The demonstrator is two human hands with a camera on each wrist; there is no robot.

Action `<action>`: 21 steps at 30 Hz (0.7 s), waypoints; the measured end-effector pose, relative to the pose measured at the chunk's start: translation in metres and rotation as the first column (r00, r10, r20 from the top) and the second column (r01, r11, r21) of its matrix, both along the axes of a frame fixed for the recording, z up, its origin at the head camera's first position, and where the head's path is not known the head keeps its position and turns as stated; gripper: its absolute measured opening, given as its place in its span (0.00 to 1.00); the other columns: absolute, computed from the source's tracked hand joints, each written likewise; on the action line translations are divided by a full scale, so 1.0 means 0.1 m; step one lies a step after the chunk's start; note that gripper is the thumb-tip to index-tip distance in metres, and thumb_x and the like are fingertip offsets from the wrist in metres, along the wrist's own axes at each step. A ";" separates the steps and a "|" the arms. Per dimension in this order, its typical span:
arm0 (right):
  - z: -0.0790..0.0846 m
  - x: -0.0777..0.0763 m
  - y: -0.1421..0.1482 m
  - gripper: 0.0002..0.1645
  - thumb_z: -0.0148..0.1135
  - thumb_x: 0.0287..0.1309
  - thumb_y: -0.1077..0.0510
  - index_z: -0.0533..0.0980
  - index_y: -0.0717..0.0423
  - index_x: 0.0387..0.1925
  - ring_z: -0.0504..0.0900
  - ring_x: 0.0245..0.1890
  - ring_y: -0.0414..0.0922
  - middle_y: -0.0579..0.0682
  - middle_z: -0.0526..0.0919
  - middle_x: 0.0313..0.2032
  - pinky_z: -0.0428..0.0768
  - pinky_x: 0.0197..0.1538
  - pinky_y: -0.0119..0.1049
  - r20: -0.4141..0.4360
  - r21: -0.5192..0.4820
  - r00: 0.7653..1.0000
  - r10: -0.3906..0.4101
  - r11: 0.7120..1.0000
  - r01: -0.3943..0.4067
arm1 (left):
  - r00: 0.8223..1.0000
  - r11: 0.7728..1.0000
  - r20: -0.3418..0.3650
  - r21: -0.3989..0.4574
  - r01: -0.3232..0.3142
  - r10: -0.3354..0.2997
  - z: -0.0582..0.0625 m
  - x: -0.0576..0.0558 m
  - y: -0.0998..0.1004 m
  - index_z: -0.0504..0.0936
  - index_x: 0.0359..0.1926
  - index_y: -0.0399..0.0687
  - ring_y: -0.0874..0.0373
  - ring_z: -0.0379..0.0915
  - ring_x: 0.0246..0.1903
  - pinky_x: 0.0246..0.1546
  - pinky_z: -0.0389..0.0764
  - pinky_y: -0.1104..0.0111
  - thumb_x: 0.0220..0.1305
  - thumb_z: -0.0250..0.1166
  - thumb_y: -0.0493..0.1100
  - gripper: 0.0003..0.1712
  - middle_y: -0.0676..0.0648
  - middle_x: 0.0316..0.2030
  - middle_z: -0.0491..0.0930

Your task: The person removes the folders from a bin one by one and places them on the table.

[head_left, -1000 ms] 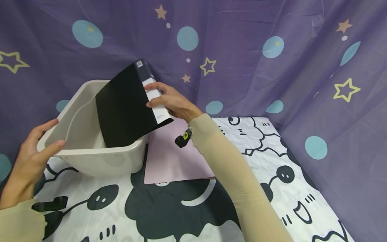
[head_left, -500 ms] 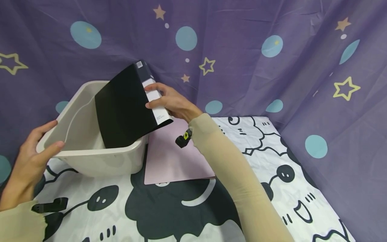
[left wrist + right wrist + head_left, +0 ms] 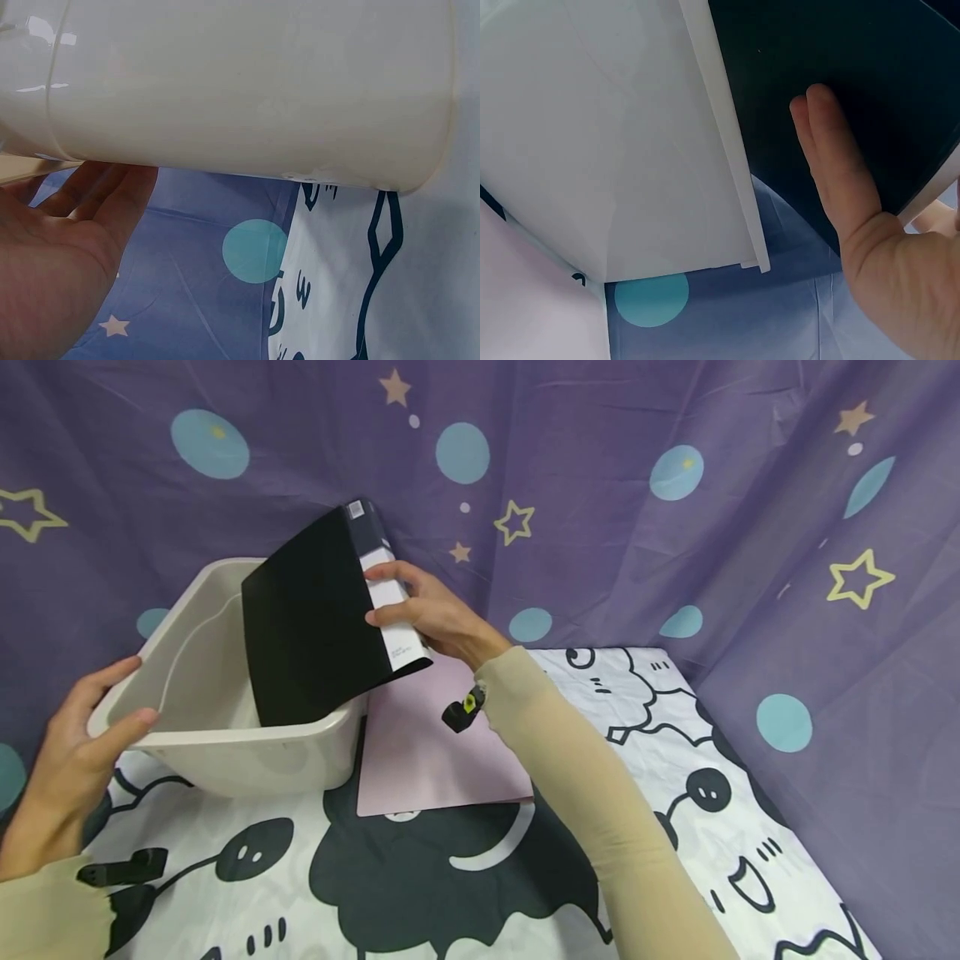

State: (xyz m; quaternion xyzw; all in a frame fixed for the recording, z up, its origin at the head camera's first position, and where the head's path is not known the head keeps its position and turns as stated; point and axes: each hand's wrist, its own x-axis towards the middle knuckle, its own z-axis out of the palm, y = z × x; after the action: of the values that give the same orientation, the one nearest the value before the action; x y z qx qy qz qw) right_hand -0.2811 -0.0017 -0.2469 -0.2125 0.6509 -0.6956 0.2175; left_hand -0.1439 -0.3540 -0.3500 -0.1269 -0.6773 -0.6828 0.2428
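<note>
A black ring binder (image 3: 307,618) with a white label on its spine stands tilted in a white plastic bin (image 3: 247,768), its lower part hidden inside. My right hand (image 3: 435,610) grips the binder by the spine, thumb on the near cover. In the right wrist view, fingers (image 3: 840,157) lie along the dark cover (image 3: 772,82), just beyond the bin's rim (image 3: 727,142). At the left end of the bin, my left hand (image 3: 78,743) holds the rim, thumb over the top edge. The left wrist view shows that hand's fingers (image 3: 127,199) against the bin's outer wall (image 3: 247,105).
A pink flat folder or sheet (image 3: 435,760) lies to the right of the bin, partly under the right forearm. The cloth (image 3: 255,877) below has a black and white cartoon print. A purple curtain (image 3: 585,552) with stars hangs close behind the bin.
The binder has risen slightly and shifted a little to the right with my right hand. The left hand and the bin stay almost still.
</note>
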 end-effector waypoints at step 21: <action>0.01 0.14 0.14 0.35 0.63 0.51 0.73 0.66 0.53 0.61 0.80 0.26 0.54 0.59 0.72 0.36 0.81 0.29 0.44 -0.050 -0.049 0.998 -0.026 0.999 0.023 | 0.993 0.977 0.042 -0.191 -0.098 0.108 0.05 0.05 -0.02 0.64 0.68 0.41 0.63 0.66 0.47 0.39 0.68 0.85 0.54 0.58 0.19 0.40 0.53 0.54 0.68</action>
State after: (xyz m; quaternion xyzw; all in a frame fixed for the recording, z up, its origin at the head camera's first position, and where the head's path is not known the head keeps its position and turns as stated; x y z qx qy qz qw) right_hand -0.2672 0.0120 -0.2455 -0.2270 0.6416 -0.7083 0.1873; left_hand -0.1391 -0.3557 -0.3450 -0.0964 -0.7507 -0.6051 0.2471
